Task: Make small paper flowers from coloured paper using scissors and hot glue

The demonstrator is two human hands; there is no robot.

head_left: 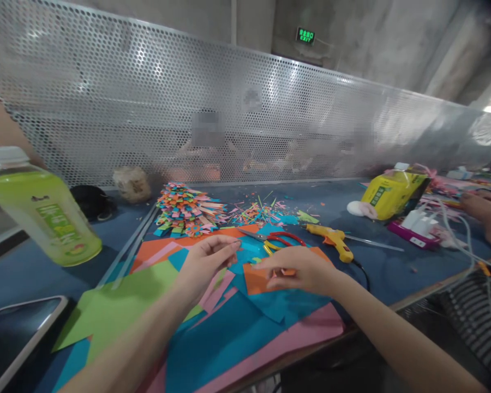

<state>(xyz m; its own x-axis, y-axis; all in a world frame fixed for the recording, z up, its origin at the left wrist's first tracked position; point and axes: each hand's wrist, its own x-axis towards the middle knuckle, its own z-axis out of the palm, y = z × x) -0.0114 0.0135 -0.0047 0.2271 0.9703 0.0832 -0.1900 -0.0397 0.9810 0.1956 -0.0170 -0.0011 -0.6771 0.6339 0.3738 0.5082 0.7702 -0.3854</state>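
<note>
My left hand (213,259) is over the coloured paper, thumb and fingertips pinched together; anything between them is too small to make out. Curled just above an orange paper piece (256,279) is my right hand (300,270). Orange shows between its fingers, but I cannot tell whether it is held. Beyond both hands lie scissors (284,238) with red and yellow handles. Sheets of green paper (123,297), blue paper (216,346) and pink paper (311,326) overlap beneath my arms. Pink strips (219,295) lie between my hands.
Behind the paper stand a layered pile of colourful paper pieces (186,210) and loose scraps (257,213). A yellow glue gun (333,240) lies right. A green drink bottle (41,207), phone (22,338) and clear sticks (133,245) are left. Another person's hand (485,210) is far right.
</note>
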